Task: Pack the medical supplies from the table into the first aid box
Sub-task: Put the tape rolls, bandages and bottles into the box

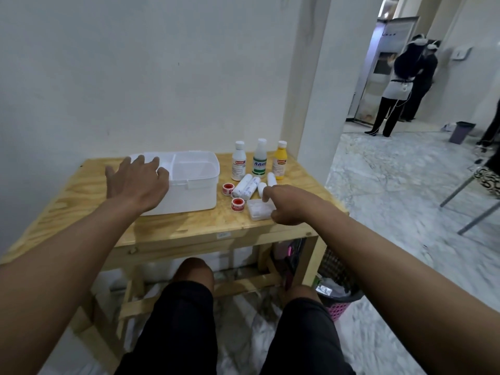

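The white first aid box [195, 182] stands open on the wooden table [189, 226], with a divider inside. My left hand [136, 182] is spread flat over the box's left end and holds nothing. To the right of the box stand three bottles: a white one [239, 165], a green-labelled one [260, 158] and a yellow one [279, 161]. In front of them lie several white bandage rolls [244, 187] and two red tape rolls [227, 189] [237, 204]. My right hand [288, 205] pinches the right end of a clear plastic case [258, 209], which lies on the table.
A white wall runs directly behind the table, with a pillar at its right corner. A black and pink basket [338, 299] sits on the floor by the right table leg. Chair legs [470, 204] stand at the right. Two people [400, 85] stand far down the hallway near a grey bin [461, 131].
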A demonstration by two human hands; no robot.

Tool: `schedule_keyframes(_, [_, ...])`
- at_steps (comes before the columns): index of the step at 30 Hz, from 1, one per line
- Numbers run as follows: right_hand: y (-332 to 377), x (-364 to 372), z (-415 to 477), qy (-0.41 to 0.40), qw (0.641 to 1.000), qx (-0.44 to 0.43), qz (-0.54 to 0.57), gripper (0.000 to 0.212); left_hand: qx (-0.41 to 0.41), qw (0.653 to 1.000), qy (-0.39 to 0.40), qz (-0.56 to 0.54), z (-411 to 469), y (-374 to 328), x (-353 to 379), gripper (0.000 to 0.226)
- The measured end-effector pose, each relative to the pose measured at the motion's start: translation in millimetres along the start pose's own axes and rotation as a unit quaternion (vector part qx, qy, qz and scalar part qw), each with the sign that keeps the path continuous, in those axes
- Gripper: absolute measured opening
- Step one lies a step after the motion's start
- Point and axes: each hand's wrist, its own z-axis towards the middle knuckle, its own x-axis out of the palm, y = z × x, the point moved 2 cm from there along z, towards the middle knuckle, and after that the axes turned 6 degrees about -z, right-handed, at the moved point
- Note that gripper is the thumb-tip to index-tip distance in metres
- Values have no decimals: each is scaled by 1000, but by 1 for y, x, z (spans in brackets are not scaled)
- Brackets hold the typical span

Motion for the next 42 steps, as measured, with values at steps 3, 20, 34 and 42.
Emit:
schedule_keyframes(3, [-6,-2,6,22,1000,17,1,47,1,1000,-8,-4,-1,-1,-1,58])
schedule_keyframes(20, [5,-96,31,-50,997,-1,61,75,-13,998,10,-61,2,0,0,63])
schedule_keyframes(34, [106,-134,118,9,990,4,139,48,-53,989,35,-134,35,17,-11,58])
schedule_keyframes(42, [122,-117,138,41,993,41,107,50,-60,987,76,-131,39,23,0,59])
